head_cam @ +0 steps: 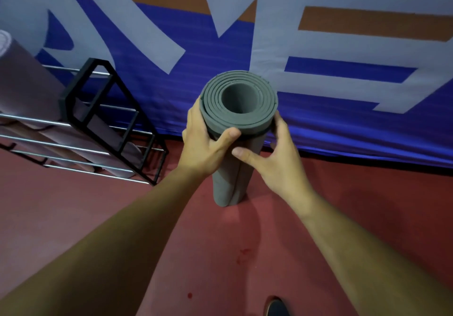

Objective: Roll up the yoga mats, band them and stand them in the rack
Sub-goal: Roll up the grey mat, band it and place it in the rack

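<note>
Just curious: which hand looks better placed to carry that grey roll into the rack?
Probably the left hand: its grip wraps the grey roll near the top, and the rack stands on its side. The right hand sits on the far side.

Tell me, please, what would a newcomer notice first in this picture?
First comes the rolled grey mat, standing upright on the red floor in the centre, with the left hand and the right hand gripping it near its top. Next come the black rack at the left, holding a pale purple mat, and the big blue, grey and orange banner behind.
</note>
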Available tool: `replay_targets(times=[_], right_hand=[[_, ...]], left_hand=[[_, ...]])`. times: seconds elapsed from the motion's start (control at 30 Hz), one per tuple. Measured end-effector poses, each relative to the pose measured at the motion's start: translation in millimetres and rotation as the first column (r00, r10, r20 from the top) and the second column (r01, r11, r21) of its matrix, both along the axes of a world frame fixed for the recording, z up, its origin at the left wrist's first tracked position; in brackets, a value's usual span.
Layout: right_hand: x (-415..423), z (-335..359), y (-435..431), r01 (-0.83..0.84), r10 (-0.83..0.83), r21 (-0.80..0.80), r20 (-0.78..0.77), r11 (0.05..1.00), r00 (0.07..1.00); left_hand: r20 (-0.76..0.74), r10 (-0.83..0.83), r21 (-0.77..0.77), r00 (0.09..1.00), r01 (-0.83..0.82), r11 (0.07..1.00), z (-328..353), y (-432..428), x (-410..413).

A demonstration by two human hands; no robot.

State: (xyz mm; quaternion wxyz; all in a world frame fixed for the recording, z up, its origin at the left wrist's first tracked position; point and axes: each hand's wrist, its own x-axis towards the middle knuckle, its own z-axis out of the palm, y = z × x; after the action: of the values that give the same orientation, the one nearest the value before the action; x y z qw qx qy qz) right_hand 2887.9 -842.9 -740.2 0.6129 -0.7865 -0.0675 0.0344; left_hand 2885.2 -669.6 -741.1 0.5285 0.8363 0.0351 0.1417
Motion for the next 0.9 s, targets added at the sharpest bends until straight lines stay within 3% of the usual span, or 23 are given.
replay_targets(times=[0.1, 0.33, 0.6, 0.8, 0.9], right_hand=[[6, 3, 0, 0.034, -0.035, 0.008, 0.020, 0.999, 0.999], [39, 4, 16, -0.037, 0.023, 0.141, 0.106, 0.989, 0.994], [38, -44, 11, -0.091, 0.072, 0.146, 0.129, 0.985, 0.989], [54, -35, 20, -0.134, 0.058, 0.275, 0.269, 0.952, 0.961], [60, -55, 24, -0.116, 0.031, 0.308, 0.266, 0.944, 0.963]], left_hand=[[0.022, -0.048, 0.033, 0.999, 0.047, 0.998, 2, 11, 3], [0.117, -0.039, -0.163, 0.992, 0.058, 0.985, 0, 7, 24], [0.128, -0.107, -0.045, 0.986, 0.113, 0.993, -50, 24, 17], [0.310, -0.106, -0.129, 0.945, 0.152, 0.980, -40, 18, 31], [0.292, -0.066, -0.114, 0.954, 0.103, 0.988, -51, 17, 37]])
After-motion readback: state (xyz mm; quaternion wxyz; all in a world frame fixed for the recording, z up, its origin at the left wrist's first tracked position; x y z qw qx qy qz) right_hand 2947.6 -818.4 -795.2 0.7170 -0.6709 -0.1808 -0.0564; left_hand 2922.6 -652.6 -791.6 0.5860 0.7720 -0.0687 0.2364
